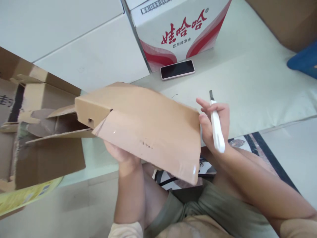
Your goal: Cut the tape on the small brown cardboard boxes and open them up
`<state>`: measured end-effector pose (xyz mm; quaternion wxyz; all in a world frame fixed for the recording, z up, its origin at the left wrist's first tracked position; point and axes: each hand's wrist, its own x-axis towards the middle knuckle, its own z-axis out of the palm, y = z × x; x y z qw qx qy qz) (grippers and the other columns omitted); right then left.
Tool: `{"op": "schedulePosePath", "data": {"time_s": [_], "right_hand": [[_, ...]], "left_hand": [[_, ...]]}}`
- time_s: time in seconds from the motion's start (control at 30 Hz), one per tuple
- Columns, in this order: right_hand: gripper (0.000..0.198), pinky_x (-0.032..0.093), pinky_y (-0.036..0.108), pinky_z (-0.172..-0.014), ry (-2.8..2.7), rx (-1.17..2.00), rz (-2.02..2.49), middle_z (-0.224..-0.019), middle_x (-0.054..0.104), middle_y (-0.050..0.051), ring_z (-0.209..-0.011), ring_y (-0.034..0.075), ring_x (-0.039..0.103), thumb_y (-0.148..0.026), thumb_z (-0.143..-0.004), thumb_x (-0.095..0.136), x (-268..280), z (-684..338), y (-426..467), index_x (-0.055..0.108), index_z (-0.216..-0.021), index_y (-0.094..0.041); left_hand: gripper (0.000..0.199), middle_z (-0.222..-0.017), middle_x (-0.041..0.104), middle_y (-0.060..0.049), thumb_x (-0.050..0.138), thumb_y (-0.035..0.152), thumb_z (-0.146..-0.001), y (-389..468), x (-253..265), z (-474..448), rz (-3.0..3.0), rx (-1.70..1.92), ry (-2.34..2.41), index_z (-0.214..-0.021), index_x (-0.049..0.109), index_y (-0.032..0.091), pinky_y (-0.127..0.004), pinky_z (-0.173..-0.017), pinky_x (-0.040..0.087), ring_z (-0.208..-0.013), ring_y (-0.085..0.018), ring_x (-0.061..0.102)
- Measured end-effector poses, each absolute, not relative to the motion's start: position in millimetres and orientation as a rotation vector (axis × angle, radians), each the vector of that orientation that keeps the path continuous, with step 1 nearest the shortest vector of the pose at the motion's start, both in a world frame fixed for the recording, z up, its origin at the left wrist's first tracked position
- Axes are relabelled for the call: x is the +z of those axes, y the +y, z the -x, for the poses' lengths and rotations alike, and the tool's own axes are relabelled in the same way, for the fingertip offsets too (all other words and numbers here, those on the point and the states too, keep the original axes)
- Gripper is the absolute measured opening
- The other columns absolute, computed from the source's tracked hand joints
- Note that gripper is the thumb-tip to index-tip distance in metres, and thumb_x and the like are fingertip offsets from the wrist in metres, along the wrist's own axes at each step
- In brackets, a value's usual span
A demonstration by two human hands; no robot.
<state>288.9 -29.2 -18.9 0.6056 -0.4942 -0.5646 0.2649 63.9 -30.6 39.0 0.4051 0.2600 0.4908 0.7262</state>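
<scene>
A tan cardboard box (148,122) is held tilted over my lap, a small hole in its left end and a strip of clear tape near its lower right corner. My left hand (121,153) grips it from below at the lower left edge, the fingers hidden behind the cardboard. In my right hand (223,115) is a white box cutter (217,130), its short metal blade out and pointing away from me. The right fingertips are beside the cardboard's right edge; whether they touch it I cannot tell.
A phone (177,69) lies on the pale surface (247,82) before a red and white carton (178,36). Large white boxes (99,53) stand at the upper left. Open cardboard boxes (49,158) are on the left, above a yellow printed item (27,195). A blue object (304,61) is at the right edge.
</scene>
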Motion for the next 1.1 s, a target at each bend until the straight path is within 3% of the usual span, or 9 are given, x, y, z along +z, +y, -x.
{"op": "schedulePosePath", "data": {"time_s": [0.13,0.3,0.4,0.5,0.6,0.67,0.77,0.83,1.1], "right_hand": [[0.018,0.056,0.054,-0.106,-1.225,0.928,1.217,-0.131,0.072,0.009,-0.131,0.026,0.068,-0.034,-0.099,0.057,-43,-293,-13,0.044,-0.110,-0.030],[0.022,0.058,0.046,-0.103,-1.174,1.022,1.241,-0.136,0.066,0.010,-0.130,0.022,0.068,-0.029,-0.095,0.058,-50,-293,-8,0.041,-0.110,-0.029],[0.022,0.061,0.037,-0.084,-1.088,1.106,1.275,-0.126,0.068,0.008,-0.106,0.019,0.073,-0.031,-0.095,0.059,-43,-286,-14,0.040,-0.107,-0.029],[0.023,0.055,0.030,-0.064,-0.998,1.253,1.314,-0.100,0.067,0.002,-0.078,0.016,0.065,-0.037,-0.095,0.061,-31,-278,-24,0.042,-0.105,-0.028],[0.031,0.049,0.029,-0.055,-0.988,1.361,1.239,-0.089,0.060,-0.001,-0.069,0.015,0.058,-0.047,-0.092,0.067,-22,-275,-29,0.045,-0.104,-0.028],[0.037,0.047,0.028,-0.052,-0.997,1.318,1.159,-0.087,0.058,-0.002,-0.064,0.014,0.055,-0.053,-0.090,0.070,-21,-278,-28,0.045,-0.103,-0.029],[0.042,0.046,0.028,-0.052,-0.989,1.117,1.095,-0.082,0.055,-0.003,-0.061,0.013,0.053,-0.060,-0.089,0.070,-27,-284,-19,0.046,-0.102,-0.029],[0.044,0.048,0.028,-0.055,-0.981,1.019,1.071,-0.082,0.055,-0.003,-0.063,0.013,0.055,-0.061,-0.088,0.072,-33,-288,-14,0.046,-0.102,-0.029],[0.043,0.056,0.036,-0.075,-1.146,0.861,0.995,-0.094,0.057,-0.001,-0.083,0.018,0.063,-0.059,-0.092,0.068,-37,-285,-8,0.040,-0.107,-0.030]], "left_hand": [[0.032,-0.130,0.074,-0.006,0.055,0.045,-0.098,-29,42,-75,-0.761,1.947,1.118,-0.111,0.075,0.024,-0.039,-0.118,0.048,-0.146,-0.029,0.053],[0.045,-0.131,0.074,-0.007,0.060,0.064,-0.091,-31,34,-72,-0.784,1.867,1.226,-0.111,0.075,0.026,-0.040,-0.115,0.050,-0.144,-0.033,0.055],[0.045,-0.133,0.073,-0.007,0.058,0.062,-0.093,-32,32,-71,-0.795,1.888,1.222,-0.114,0.075,0.026,-0.040,-0.117,0.049,-0.145,-0.032,0.054],[0.049,-0.135,0.072,-0.007,0.056,0.064,-0.094,-31,30,-72,-0.824,1.903,1.218,-0.118,0.074,0.026,-0.040,-0.119,0.048,-0.145,-0.032,0.055],[0.054,-0.136,0.071,-0.007,0.055,0.068,-0.094,-29,25,-71,-0.830,1.929,1.259,-0.121,0.073,0.026,-0.040,-0.119,0.048,-0.144,-0.031,0.055],[0.051,-0.135,0.072,-0.007,0.065,0.064,-0.089,-29,19,-69,-0.815,1.944,1.322,-0.121,0.072,0.025,-0.040,-0.118,0.049,-0.141,-0.030,0.058],[0.046,-0.129,0.074,-0.005,0.082,0.044,-0.075,-30,11,-66,-0.779,1.942,1.411,-0.115,0.073,0.025,-0.039,-0.113,0.052,-0.132,-0.028,0.064],[0.042,-0.123,0.076,-0.003,0.082,0.034,-0.069,-32,9,-65,-0.740,1.931,1.413,-0.109,0.074,0.026,-0.038,-0.110,0.054,-0.128,-0.027,0.066],[0.035,-0.113,0.077,-0.001,0.081,0.033,-0.067,-40,4,-68,-0.693,1.794,1.477,-0.102,0.074,0.029,-0.041,-0.104,0.057,-0.124,-0.029,0.068]]}}
